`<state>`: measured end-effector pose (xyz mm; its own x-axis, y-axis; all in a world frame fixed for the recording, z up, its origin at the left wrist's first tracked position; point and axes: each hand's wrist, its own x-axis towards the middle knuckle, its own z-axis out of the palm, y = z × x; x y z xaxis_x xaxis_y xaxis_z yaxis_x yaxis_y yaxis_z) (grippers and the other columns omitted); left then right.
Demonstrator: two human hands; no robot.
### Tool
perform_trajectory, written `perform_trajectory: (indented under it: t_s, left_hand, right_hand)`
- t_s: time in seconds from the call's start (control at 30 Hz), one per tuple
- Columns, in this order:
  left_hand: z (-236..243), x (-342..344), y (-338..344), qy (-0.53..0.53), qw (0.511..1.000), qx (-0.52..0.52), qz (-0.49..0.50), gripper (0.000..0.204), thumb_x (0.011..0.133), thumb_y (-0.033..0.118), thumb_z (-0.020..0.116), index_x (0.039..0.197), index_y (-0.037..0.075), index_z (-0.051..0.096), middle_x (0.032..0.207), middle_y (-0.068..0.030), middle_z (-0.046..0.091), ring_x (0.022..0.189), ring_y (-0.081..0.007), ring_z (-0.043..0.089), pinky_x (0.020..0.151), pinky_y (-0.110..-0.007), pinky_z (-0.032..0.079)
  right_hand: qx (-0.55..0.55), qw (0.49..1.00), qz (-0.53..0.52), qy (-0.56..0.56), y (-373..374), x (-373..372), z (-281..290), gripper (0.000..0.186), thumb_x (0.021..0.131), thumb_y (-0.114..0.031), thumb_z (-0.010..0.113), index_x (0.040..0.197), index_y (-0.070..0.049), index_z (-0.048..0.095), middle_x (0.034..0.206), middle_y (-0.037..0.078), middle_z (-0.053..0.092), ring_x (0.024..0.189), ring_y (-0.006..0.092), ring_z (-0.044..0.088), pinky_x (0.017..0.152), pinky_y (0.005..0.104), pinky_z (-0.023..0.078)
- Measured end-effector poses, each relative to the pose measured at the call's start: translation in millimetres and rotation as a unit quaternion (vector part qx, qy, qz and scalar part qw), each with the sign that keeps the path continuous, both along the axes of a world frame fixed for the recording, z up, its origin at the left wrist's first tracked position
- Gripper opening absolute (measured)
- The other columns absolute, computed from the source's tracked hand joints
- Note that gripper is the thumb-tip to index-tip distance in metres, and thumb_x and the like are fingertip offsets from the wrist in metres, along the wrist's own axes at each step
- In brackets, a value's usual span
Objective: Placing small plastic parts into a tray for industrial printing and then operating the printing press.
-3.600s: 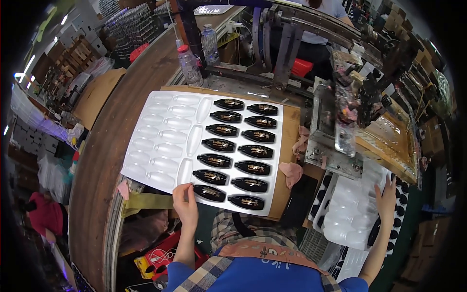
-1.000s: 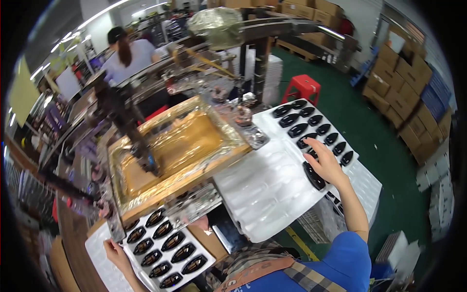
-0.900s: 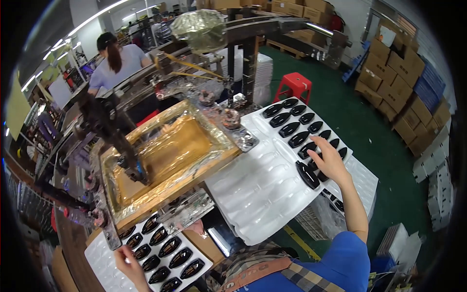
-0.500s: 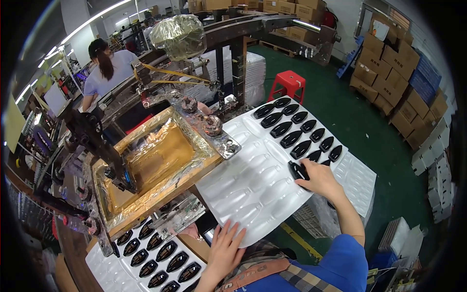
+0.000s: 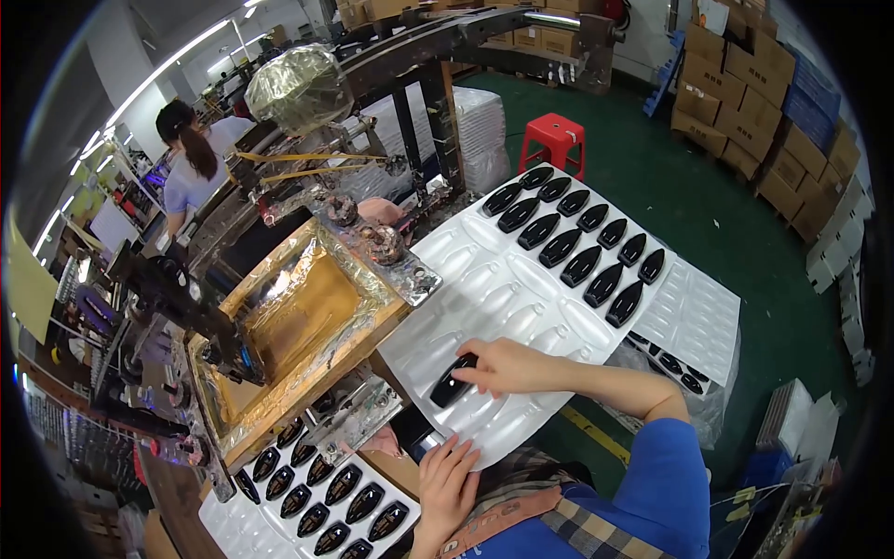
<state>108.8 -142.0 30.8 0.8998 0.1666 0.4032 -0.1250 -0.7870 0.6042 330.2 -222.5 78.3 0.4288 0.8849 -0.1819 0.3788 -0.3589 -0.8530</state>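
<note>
My right hand [image 5: 510, 367] is closed on a glossy black boat-shaped piece [image 5: 449, 386], its fingers at the piece's upper end. The piece is over the near-left part of a white moulded tray [image 5: 512, 427] with shallow hollows. Toward the tray's far and right side lie rows of matching black pieces [image 5: 560, 248]. My left hand [image 5: 448, 484] rests by the tray's near corner, fingers stretched out and holding nothing. To its left, partly under the machine, a second white tray [image 5: 226, 515] bears black pieces with gold-coloured marks [image 5: 314, 518].
A printing machine stands left, its wooden screen frame [image 5: 312, 389] holding amber-brown ink and its dark arm [image 5: 209, 321] above. Another tray [image 5: 694, 312] lies right. Beyond are a red stool [image 5: 553, 140], stacked cartons [image 5: 736, 88] and a person [image 5: 196, 163] at far left.
My right hand has moved left and nearer with a black piece, away from the rows at the tray's right. The left hand stays by the tray corner. The whole view has shifted slightly.
</note>
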Motion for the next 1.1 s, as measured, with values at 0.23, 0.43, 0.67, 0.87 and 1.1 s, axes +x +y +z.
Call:
perform_trajectory:
  t_s: [0.23,0.43,0.67,0.87,1.1]
  left_hand:
    - [3.1,0.2,-1.7,-0.016,1.0,0.01,0.007,0.033,0.066,0.002,0.065,0.098,0.002,0.06,0.104,-0.0123,0.058,0.104,-0.0303,0.052,0.088,-0.042,0.038]
    - [19.5,-10.4,-4.2,-0.062,0.994,-0.011,0.084,0.034,0.067,0.001,0.065,0.101,-0.002,0.057,0.096,-0.016,0.061,0.094,-0.0326,0.057,0.083,-0.039,0.041]
    - [26.4,-48.2,6.4,-0.074,0.972,-0.006,0.223,0.025,0.075,-0.004,0.056,0.1,-0.003,0.058,0.092,-0.0185,0.06,0.083,-0.0316,0.058,0.073,-0.035,0.046]
    - [29.5,-67.7,52.8,-0.131,0.932,0.015,0.338,0.024,0.072,-0.003,0.059,0.096,-0.002,0.057,0.09,-0.0158,0.061,0.085,-0.0314,0.058,0.08,-0.037,0.041]
    - [47.8,-45.1,147.0,-0.134,0.911,0.099,0.377,0.02,0.076,-0.001,0.056,0.096,0.001,0.057,0.094,-0.0156,0.059,0.085,-0.0353,0.055,0.075,-0.036,0.044]
  right_hand:
    - [0.046,0.999,0.015,-0.002,-17.1,26.2,12.1,0.054,0.087,-0.034,0.048,0.129,-0.002,0.036,0.066,0.011,0.062,0.055,0.0208,0.059,0.055,0.0287,0.048]
    - [0.093,0.815,-0.173,-0.545,13.7,191.9,-2.3,0.039,0.082,-0.034,0.052,0.108,-0.006,0.053,0.1,0.016,0.055,0.083,0.0315,0.059,0.072,0.0408,0.047]
    - [-0.305,0.848,-0.173,-0.398,21.4,342.5,-23.3,0.04,0.082,-0.031,0.046,0.121,-0.022,0.048,0.123,0.009,0.049,0.111,0.027,0.049,0.09,0.0446,0.04]
    - [-0.175,0.905,-0.159,-0.355,10.4,363.5,-25.2,0.028,0.077,-0.022,0.052,0.099,-0.007,0.06,0.099,0.017,0.061,0.095,0.0299,0.058,0.083,0.0374,0.044]
    - [0.182,0.908,-0.234,-0.297,23.6,278.8,7.2,0.027,0.081,-0.023,0.061,0.092,-0.002,0.05,0.08,0.005,0.057,0.073,0.0125,0.054,0.065,0.0258,0.042]
